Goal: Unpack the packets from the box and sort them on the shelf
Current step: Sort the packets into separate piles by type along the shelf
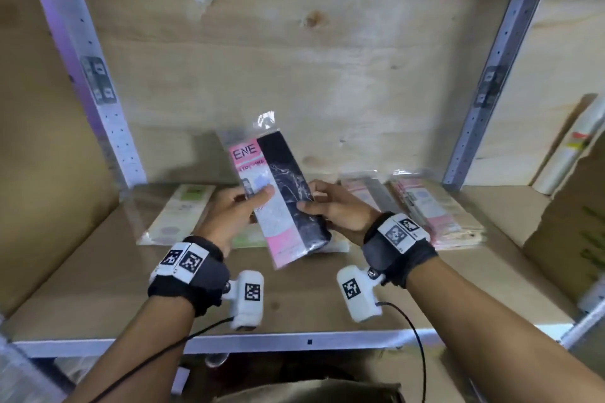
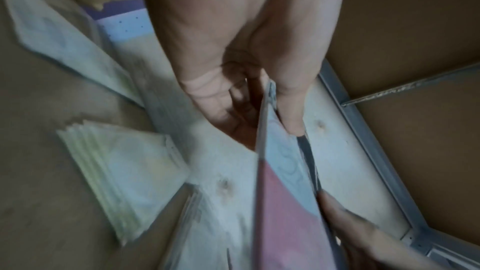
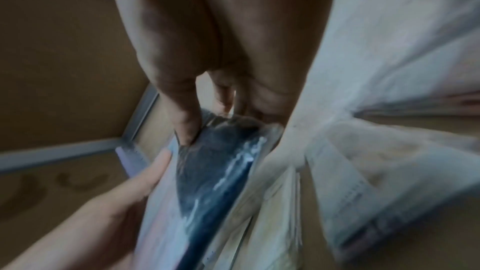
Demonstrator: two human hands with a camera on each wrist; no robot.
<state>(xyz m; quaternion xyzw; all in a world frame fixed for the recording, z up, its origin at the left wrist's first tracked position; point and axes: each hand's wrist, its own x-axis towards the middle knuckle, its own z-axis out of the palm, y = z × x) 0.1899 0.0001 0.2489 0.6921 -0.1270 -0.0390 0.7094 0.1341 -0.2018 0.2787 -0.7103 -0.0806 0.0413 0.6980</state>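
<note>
A pink-and-black packet (image 1: 281, 199) in clear plastic is held upright above the shelf board (image 1: 294, 298), tilted slightly left. My left hand (image 1: 244, 206) pinches its left edge, thumb on the front. My right hand (image 1: 322, 206) grips its right, dark side. In the left wrist view the packet (image 2: 283, 192) runs edge-on between thumb and fingers. The right wrist view shows the packet's dark half (image 3: 218, 171) under my thumb. Both wrist views are blurred.
Green-white packets (image 1: 178, 216) lie on the shelf at left, and more lie under the held packet. A stack of pink packets (image 1: 435, 206) sits at right. A cardboard box (image 1: 569, 216) stands at the far right. Metal uprights (image 1: 98, 82) flank the bay.
</note>
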